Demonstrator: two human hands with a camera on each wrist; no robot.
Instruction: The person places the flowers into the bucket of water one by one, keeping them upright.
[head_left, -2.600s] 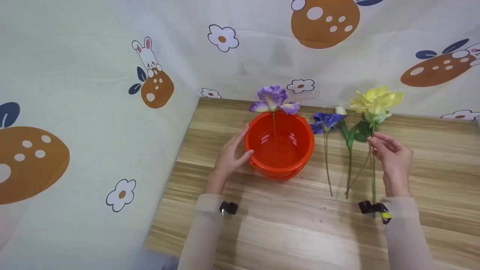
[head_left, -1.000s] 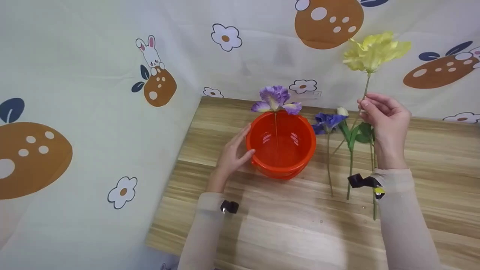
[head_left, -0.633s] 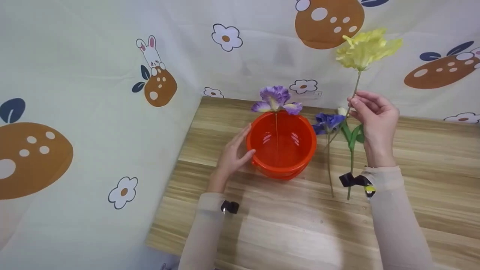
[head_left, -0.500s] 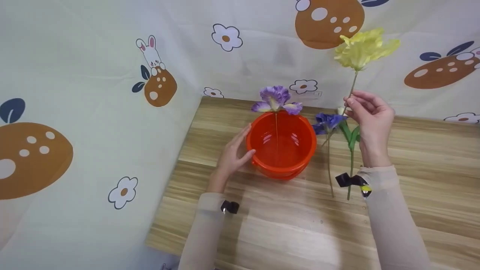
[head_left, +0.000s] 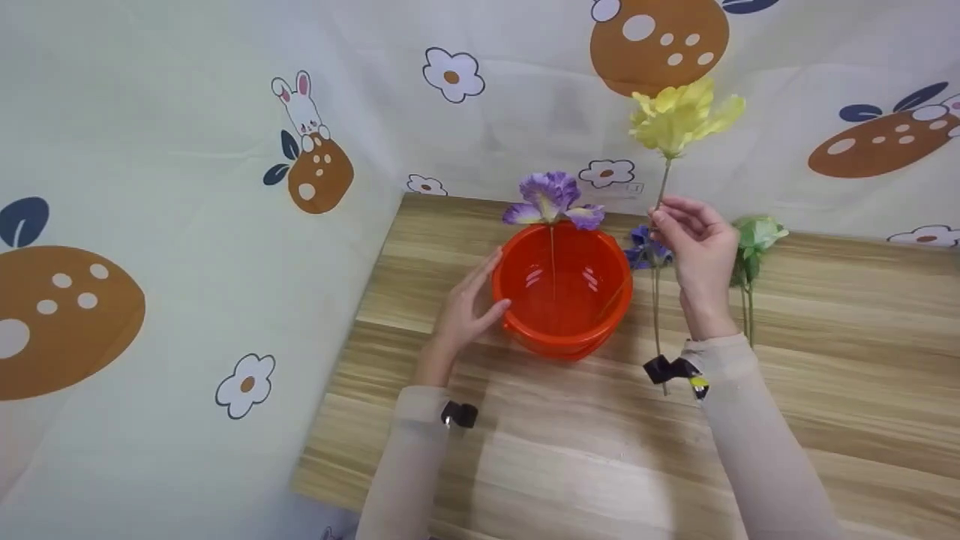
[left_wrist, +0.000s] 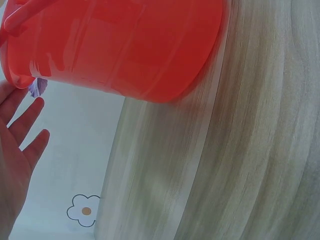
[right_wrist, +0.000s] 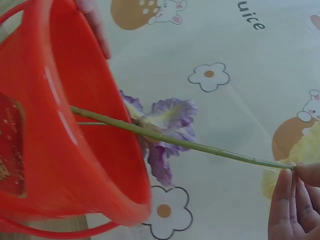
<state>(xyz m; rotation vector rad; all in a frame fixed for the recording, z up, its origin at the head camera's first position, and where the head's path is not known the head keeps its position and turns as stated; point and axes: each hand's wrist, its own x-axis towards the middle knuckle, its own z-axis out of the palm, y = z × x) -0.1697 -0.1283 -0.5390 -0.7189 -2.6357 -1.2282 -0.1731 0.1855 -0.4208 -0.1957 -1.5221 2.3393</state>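
My right hand (head_left: 701, 255) pinches the stem of a yellow artificial flower (head_left: 675, 124) between thumb and fingertips. Its bloom stands above the hand, and the stem slants down left. In the right wrist view the lower stem (right_wrist: 190, 145) passes inside the mouth of a red bucket (head_left: 562, 341). A purple and white flower (head_left: 550, 196) leans in the bucket, its bloom over the far rim. My left hand (head_left: 463, 315) touches the bucket's left side with spread, fairly straight fingers (left_wrist: 36, 145). Below the right hand lies a blue-violet flower (head_left: 645, 251), partly hidden.
Right of the right hand, a pale green-white flower (head_left: 759, 232) with green leaves lies on the wooden table (head_left: 510, 465). A patterned cloth (head_left: 510, 127) hangs behind the table and along its left side. The right forearm covers parts of the stems.
The right hand has taken hold of the yellow flower, lifted it off the table and carried it left to the bucket, now lowering slightly. The left hand has stayed at the bucket.
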